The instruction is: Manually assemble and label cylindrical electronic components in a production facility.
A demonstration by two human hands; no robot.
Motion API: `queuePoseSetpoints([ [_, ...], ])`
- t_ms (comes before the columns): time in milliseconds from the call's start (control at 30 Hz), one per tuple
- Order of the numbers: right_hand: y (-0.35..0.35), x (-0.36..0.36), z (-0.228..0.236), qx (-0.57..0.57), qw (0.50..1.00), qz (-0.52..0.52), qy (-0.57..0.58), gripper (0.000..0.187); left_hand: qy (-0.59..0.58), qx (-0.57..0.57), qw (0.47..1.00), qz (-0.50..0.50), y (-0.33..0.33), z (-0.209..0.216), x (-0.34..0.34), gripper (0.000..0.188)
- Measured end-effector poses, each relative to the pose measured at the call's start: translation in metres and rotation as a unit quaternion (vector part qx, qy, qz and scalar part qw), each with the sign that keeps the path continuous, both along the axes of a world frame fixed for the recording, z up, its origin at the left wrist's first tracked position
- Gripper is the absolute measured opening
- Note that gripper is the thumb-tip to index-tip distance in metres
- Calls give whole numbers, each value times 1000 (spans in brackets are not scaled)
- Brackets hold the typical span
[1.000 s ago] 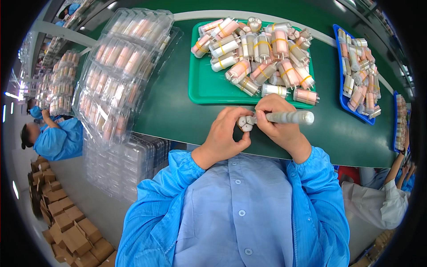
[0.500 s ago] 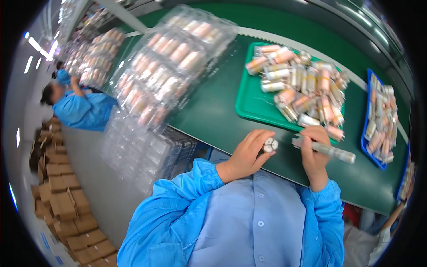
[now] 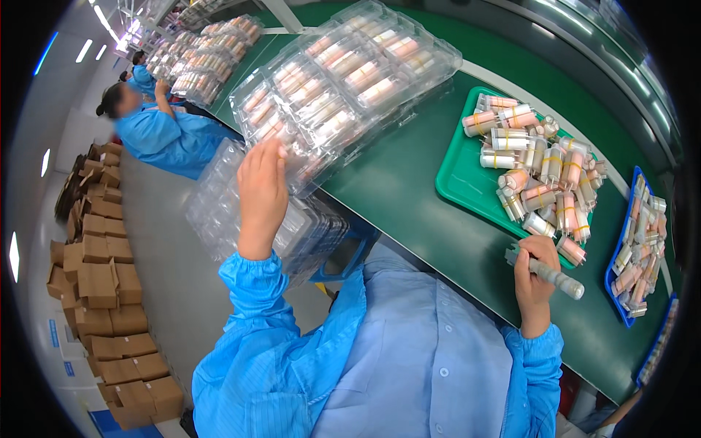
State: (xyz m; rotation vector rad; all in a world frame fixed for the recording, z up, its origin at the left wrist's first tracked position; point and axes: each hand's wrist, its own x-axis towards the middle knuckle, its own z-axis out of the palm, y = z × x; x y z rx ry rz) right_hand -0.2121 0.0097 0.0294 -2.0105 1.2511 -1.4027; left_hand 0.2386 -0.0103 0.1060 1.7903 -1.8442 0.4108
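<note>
My left hand (image 3: 263, 197) reaches to the near left corner of a stacked clear plastic tray (image 3: 358, 106), whose pockets hold pink and white tube bundles. Its fingers are bunched together over a pocket there, and what they pinch is hidden and blurred. In my right hand (image 3: 534, 281) is a pale grey rod (image 3: 562, 282), with a flat, notched end jutting out beyond the thumb. That hand is closed round it just above the table, beside the near edge of a green tray (image 3: 454, 182). Several loose tube bundles (image 3: 558, 164) with yellow bands lie heaped in this green tray.
A blue tray (image 3: 621, 306) with more tubes lies at the far right. Empty clear trays (image 3: 252, 212) are stacked below the left table edge. Further left, a co-worker in blue (image 3: 164, 135) sits near more filled trays (image 3: 212, 62). Cardboard boxes (image 3: 106, 285) line the floor.
My left hand has moved from in front of my chest, where it held a tube bundle, out left to the filled clear tray. My right hand keeps the rod. The view has turned left.
</note>
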Motion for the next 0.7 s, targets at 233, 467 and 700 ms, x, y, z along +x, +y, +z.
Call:
queuePoseSetpoints([
  [233,-2,-3,-5,0,1000,-10,0,6,-72,-78,994,7,-12,10,-29,34],
  [467,-8,-1,-2,-22,1000,3,19,12,191,5,910,-368,-24,-35,-189,23],
  [700,-12,-4,-6,-18,1000,-16,-11,10,253,72,889,-375,-78,-83,-268,53],
])
